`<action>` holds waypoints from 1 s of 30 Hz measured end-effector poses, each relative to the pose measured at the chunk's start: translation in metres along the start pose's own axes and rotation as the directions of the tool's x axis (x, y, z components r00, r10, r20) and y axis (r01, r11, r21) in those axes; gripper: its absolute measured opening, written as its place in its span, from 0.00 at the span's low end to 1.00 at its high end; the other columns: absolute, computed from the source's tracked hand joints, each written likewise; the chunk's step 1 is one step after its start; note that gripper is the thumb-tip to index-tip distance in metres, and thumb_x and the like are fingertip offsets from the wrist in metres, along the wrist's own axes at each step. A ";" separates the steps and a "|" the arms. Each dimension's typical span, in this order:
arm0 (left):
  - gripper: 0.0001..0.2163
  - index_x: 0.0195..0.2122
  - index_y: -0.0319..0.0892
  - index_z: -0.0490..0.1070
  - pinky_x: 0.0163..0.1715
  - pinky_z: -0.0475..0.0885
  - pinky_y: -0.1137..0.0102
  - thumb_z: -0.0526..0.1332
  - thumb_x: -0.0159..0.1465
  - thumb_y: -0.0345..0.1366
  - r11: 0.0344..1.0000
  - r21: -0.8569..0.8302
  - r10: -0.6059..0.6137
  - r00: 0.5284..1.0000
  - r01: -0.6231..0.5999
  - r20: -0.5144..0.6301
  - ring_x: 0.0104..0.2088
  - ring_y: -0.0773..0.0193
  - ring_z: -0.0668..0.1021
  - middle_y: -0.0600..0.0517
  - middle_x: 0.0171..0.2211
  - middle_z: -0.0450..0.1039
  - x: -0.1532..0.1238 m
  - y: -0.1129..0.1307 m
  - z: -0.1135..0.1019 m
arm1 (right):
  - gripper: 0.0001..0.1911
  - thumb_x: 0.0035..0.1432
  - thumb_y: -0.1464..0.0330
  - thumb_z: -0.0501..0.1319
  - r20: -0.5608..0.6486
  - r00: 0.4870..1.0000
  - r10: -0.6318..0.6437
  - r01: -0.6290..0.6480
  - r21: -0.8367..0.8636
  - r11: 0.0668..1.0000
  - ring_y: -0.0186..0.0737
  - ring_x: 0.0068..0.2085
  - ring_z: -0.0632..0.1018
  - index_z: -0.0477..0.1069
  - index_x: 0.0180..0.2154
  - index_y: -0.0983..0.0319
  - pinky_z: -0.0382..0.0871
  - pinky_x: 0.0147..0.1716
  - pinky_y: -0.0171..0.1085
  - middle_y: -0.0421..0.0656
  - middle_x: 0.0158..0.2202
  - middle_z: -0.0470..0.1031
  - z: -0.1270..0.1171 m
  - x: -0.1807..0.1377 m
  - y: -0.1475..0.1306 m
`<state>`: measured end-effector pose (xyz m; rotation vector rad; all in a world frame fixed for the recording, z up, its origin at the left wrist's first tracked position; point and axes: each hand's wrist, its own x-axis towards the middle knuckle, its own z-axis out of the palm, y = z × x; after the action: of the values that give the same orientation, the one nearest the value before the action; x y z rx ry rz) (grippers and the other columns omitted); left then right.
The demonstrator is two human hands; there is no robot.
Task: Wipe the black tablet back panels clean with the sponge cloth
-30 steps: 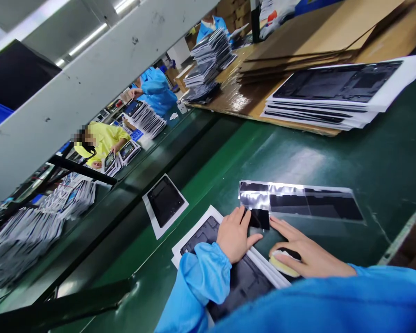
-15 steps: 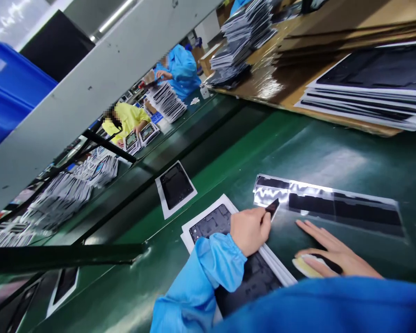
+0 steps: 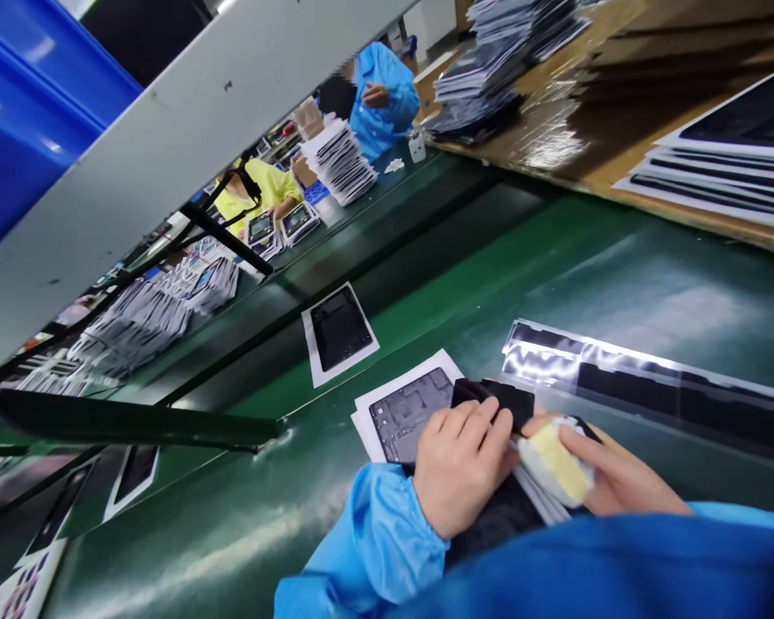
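My left hand (image 3: 463, 468), fingers bent and close together, is on a glossy black film piece (image 3: 500, 398) above the top panel of a stack. That panel (image 3: 409, 413) is dark grey with moulded recesses and lies on white sheets. My right hand (image 3: 625, 477) grips a pad (image 3: 560, 462), white with a yellow band, between thumb and fingers, close beside my left hand. The pad's exact kind is unclear. My hands hide the stack's middle and part of the film piece. Right of them lies a clear sheet with black film strips (image 3: 625, 374).
Another dark panel on white paper (image 3: 341, 331) lies farther along the green bench (image 3: 212, 524). A cardboard-topped surface (image 3: 593, 172) holds stacked panels (image 3: 728, 172) at right. A grey beam (image 3: 187, 129) crosses the upper left. Two people work behind piles of panels.
My left hand has brought the black film piece from beside the strip sheet onto the stack. My right hand has lifted the pad and moved left, close to it. The view has shifted.
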<state>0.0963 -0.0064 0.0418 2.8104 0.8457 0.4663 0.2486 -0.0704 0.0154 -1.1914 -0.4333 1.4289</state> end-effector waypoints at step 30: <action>0.10 0.43 0.48 0.77 0.31 0.69 0.77 0.59 0.62 0.32 0.738 -0.189 -0.670 0.736 0.648 -0.092 0.25 0.73 0.72 0.58 0.27 0.74 -0.042 -0.090 0.003 | 0.17 0.49 0.58 0.64 0.061 0.973 -0.224 0.221 -0.539 0.813 0.34 0.22 0.70 0.73 0.40 0.57 0.66 0.24 0.36 0.37 0.29 0.76 0.055 0.075 0.008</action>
<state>0.0186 0.0443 0.0065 2.1369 1.6752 0.5888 0.2123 0.0146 0.0006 -1.5337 -0.9938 1.1235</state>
